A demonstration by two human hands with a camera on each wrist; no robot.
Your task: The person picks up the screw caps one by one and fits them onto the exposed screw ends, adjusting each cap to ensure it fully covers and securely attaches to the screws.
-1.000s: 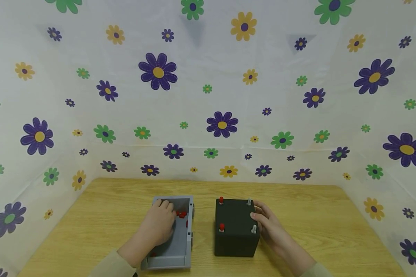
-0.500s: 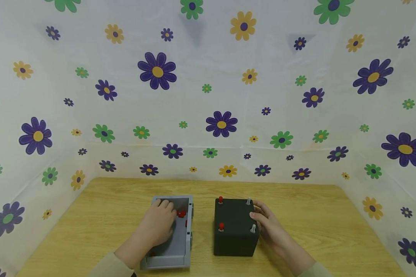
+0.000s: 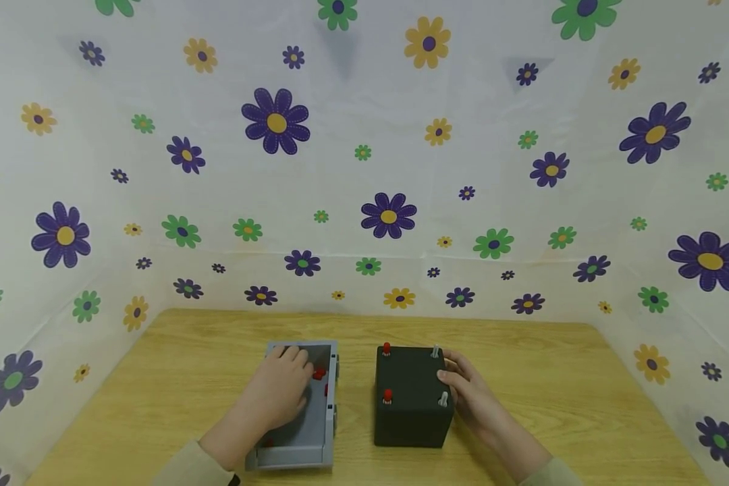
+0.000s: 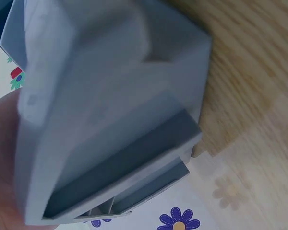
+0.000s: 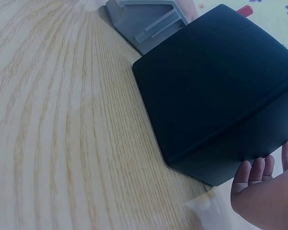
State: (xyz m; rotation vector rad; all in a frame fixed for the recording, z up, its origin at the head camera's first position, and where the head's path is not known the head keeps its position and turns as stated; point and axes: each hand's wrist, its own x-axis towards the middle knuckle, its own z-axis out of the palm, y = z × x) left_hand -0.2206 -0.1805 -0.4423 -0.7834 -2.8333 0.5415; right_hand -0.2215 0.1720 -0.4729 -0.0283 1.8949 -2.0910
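My left hand (image 3: 276,388) reaches over the left wall of a grey bin (image 3: 304,432), its fingertips hidden down inside. A few small red pieces (image 3: 319,373) lie near the bin's far right corner, close to those fingers; I cannot tell what the hand pinches. To the right stands a black box (image 3: 408,378) with two red-capped toggle switches (image 3: 387,395) on its left and two bare metal ones (image 3: 443,399) on its right. My right hand (image 3: 470,388) holds the box's right side, thumb over the top edge, fingers (image 5: 256,170) against the side in the right wrist view.
Both things stand on a wood-grain table (image 3: 522,358), with a strip of tabletop between them. A white flower-printed sheet (image 3: 364,182) rises behind and on both sides. The bin's outer wall (image 4: 115,105) fills much of the left wrist view.
My left hand has shifted very slightly right inside the bin, covering a little more of the red pieces. My right hand and the black box stay as they were.
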